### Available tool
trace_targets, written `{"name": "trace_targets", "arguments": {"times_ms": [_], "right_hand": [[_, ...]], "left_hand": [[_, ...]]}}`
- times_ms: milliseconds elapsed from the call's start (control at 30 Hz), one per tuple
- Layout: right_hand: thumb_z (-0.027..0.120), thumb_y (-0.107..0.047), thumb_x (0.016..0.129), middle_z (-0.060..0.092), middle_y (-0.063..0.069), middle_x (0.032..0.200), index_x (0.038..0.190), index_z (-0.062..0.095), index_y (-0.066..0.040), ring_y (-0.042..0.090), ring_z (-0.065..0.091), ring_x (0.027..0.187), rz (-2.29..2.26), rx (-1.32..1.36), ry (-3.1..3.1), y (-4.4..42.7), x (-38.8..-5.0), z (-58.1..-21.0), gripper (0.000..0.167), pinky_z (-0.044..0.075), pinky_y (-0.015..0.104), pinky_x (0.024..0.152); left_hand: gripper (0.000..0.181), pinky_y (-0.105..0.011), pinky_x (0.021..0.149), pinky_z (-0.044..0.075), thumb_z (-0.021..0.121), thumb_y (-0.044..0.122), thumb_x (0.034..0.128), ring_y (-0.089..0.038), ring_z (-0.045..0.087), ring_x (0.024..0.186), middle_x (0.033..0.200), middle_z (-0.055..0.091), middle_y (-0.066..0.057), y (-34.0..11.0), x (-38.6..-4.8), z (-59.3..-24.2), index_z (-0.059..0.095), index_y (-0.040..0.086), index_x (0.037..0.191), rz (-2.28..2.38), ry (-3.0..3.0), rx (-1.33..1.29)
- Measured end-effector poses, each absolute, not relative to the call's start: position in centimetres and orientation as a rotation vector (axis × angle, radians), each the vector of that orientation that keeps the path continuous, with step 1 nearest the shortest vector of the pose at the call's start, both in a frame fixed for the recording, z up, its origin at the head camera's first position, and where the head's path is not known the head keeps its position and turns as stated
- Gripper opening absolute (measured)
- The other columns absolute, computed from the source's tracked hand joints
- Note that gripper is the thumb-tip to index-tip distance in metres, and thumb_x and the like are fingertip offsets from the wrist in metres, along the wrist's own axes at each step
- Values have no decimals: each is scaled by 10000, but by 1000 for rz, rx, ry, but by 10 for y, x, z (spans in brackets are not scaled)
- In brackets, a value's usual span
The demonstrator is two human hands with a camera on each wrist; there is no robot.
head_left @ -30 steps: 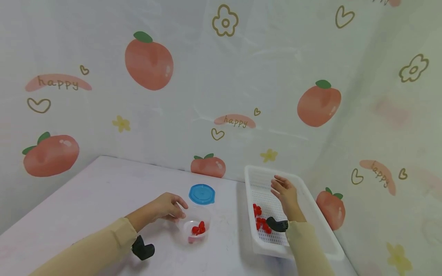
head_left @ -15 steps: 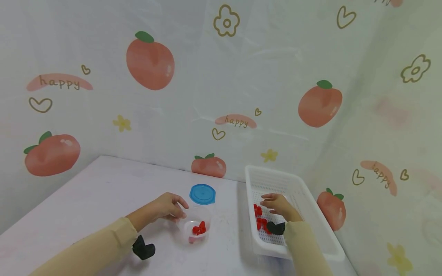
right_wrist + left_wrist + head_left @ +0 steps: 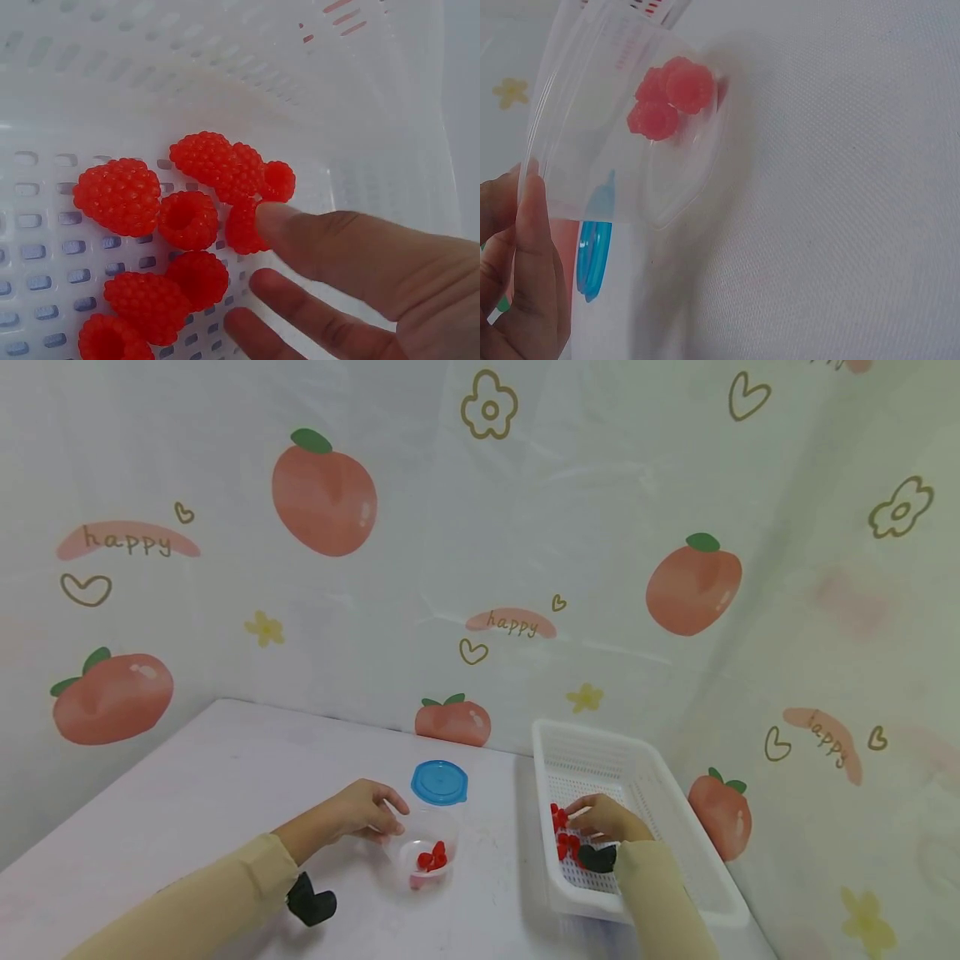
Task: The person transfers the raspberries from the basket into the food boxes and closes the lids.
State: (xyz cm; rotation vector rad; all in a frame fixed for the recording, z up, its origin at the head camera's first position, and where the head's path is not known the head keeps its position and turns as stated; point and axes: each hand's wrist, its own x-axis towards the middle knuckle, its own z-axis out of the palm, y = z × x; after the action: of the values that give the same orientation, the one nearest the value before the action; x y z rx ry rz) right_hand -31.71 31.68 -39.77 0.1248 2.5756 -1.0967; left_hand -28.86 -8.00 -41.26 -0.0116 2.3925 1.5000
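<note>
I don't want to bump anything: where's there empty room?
Bare: the white table beyond the cream left sleeve; its strip between the clear plastic tub and white plastic basket; the basket's far end. Crowded: the basket's left side, with red bumpy raspberries and the right hand, and around the tub, with the left hand and round blue plastic lid.

raspberries (image 3: pixel 186 238): red | lid (image 3: pixel 439 782): blue | basket (image 3: pixel 592 760): white | backdrop (image 3: pixel 420 527): peach-printed

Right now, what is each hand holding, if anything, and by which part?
The left hand pinches the clear bowl by its rim. The right hand is at a raspberry; whether gripped, I can't tell.
</note>
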Motion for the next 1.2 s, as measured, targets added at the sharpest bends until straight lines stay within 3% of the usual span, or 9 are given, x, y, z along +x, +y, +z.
{"name": "trace_targets", "arguments": {"times_ms": [333, 567, 933, 1200], "right_hand": [[664, -54, 841, 692, 18, 819, 978, 615, -12, 179, 645, 761, -1017, 125, 2564, 317, -316, -397, 152, 535, 360, 721], [692, -70, 820, 653, 23, 840, 936, 638, -42, 216, 601, 814, -850, 120, 2564, 316, -313, -395, 131, 455, 343, 737], [725, -100, 822, 655, 32, 895, 914, 660, -59, 236, 614, 879, -714, 85, 2592, 316, -312, -393, 119, 482, 477, 858], [691, -41, 828, 695, 24, 790, 901, 642, 5, 141, 624, 741, -959, 106, 2601, 318, -315, -396, 99, 552, 355, 739]], "left_hand": [[234, -254, 607, 566, 785, 52, 779, -198, 580, 636, 812, 607, -107, -80, -289, -413, 693, 50, 993, 1511, 2389, -12], [232, -252, 604, 564, 790, 53, 773, -199, 579, 630, 808, 606, -109, -80, -289, -413, 694, 55, 984, 1521, 2383, -11], [228, -252, 604, 563, 793, 50, 767, -199, 577, 632, 805, 610, -108, -81, -291, -415, 697, 58, 974, 1536, 2373, 0], [234, -249, 598, 560, 792, 49, 768, -197, 573, 625, 804, 611, -108, -80, -291, -415, 693, 50, 980, 1539, 2367, 7]]}}
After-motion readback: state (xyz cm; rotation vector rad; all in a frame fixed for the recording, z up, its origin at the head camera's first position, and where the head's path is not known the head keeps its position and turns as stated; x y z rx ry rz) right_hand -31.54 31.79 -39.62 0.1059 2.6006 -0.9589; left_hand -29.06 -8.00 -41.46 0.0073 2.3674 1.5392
